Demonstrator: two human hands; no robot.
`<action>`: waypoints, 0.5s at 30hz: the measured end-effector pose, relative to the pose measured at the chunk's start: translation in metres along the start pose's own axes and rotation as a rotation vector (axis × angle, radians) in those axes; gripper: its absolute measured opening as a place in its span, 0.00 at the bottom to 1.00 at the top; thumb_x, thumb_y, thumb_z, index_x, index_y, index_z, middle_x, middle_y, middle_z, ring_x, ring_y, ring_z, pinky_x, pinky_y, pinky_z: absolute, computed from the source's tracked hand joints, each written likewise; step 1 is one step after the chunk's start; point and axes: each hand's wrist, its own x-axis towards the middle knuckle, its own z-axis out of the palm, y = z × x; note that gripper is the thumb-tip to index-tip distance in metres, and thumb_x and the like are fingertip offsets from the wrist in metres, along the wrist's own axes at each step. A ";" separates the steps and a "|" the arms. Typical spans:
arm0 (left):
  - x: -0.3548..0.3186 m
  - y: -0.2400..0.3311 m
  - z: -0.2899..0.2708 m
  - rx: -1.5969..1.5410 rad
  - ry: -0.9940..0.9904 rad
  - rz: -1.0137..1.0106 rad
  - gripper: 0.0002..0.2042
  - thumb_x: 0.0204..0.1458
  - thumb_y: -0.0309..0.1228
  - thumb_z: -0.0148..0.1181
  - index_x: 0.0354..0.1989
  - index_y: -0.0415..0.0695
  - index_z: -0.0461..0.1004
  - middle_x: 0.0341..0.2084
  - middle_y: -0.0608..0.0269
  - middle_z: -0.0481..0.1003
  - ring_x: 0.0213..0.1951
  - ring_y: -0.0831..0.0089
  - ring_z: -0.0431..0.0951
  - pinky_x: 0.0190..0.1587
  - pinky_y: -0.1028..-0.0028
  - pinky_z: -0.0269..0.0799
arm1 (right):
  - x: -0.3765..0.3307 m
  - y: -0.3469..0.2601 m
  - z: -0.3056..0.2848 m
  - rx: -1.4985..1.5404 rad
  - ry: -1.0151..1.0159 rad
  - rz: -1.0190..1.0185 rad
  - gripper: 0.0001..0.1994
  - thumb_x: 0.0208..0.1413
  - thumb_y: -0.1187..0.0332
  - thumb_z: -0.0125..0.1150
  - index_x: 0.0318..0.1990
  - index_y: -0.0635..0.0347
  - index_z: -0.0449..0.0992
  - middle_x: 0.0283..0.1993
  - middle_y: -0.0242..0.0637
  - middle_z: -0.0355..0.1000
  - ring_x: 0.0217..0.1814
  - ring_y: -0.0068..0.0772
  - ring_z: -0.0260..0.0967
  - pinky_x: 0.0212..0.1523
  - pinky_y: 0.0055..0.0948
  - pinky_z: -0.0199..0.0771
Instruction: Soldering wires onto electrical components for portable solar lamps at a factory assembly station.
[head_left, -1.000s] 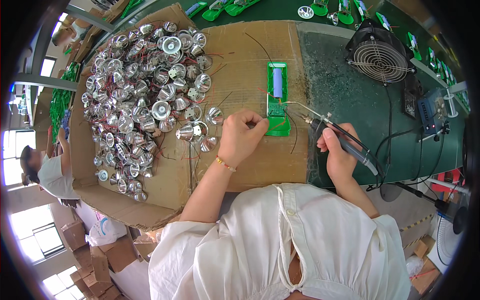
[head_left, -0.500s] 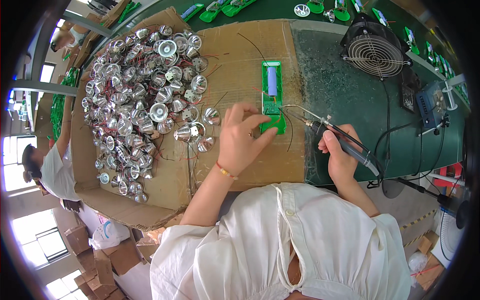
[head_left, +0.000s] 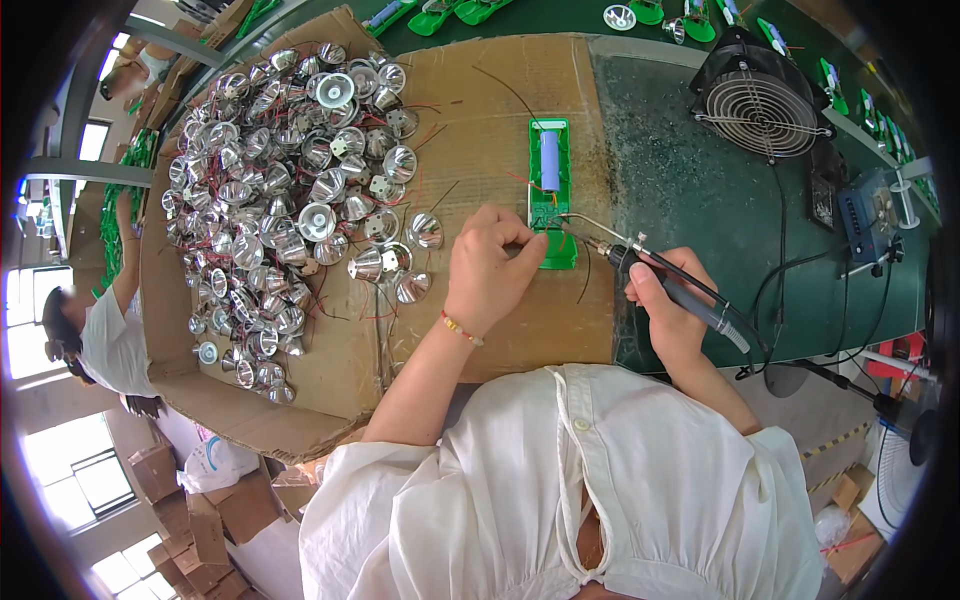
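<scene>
A green plastic housing [head_left: 560, 252] lies upright on the cardboard, with a purple cylindrical battery [head_left: 550, 162] in its upper part and a small green circuit board [head_left: 545, 214] below. At the board's lower edge, my left hand [head_left: 488, 262] has thumb and forefinger pinched together; whatever is between them is too small to make out. My right hand [head_left: 672, 305] is closed around a soldering iron [head_left: 690, 300] with a thin curved metal tube [head_left: 590, 219] attached. The iron's tip reaches the board, close beside my left fingertips. Thin red and dark wires stick out around the housing.
To the left, a cardboard box [head_left: 270, 432] holds many silver reflector cups [head_left: 317, 222] with wires. A black fan [head_left: 760, 112] and a blue soldering station [head_left: 866, 225] stand at right. More green housings [head_left: 486, 10] line the far edge. Another person [head_left: 115, 335] sits at far left.
My left fingers have come together into a pinch at the board. The soldering iron has shifted slightly left and down, its tip nearer those fingers.
</scene>
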 end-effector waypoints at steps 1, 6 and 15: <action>0.000 0.001 0.000 -0.023 0.001 -0.022 0.06 0.40 0.27 0.61 0.19 0.38 0.75 0.24 0.59 0.71 0.28 0.67 0.71 0.29 0.72 0.68 | 0.000 -0.001 0.001 0.000 0.000 0.002 0.06 0.50 0.73 0.58 0.31 0.66 0.68 0.23 0.37 0.70 0.22 0.21 0.68 0.24 0.18 0.69; 0.000 0.000 0.001 -0.030 0.014 -0.024 0.06 0.40 0.28 0.61 0.19 0.38 0.75 0.23 0.59 0.71 0.28 0.66 0.71 0.30 0.71 0.68 | -0.001 -0.003 0.002 -0.010 -0.002 0.006 0.07 0.50 0.73 0.59 0.31 0.66 0.69 0.23 0.36 0.70 0.22 0.20 0.68 0.23 0.18 0.69; 0.000 0.001 0.001 -0.036 0.015 -0.056 0.07 0.40 0.29 0.61 0.18 0.38 0.75 0.23 0.59 0.71 0.27 0.66 0.71 0.29 0.71 0.67 | -0.006 -0.002 0.002 0.122 0.103 0.030 0.08 0.49 0.72 0.61 0.29 0.66 0.69 0.22 0.36 0.71 0.22 0.19 0.67 0.24 0.18 0.68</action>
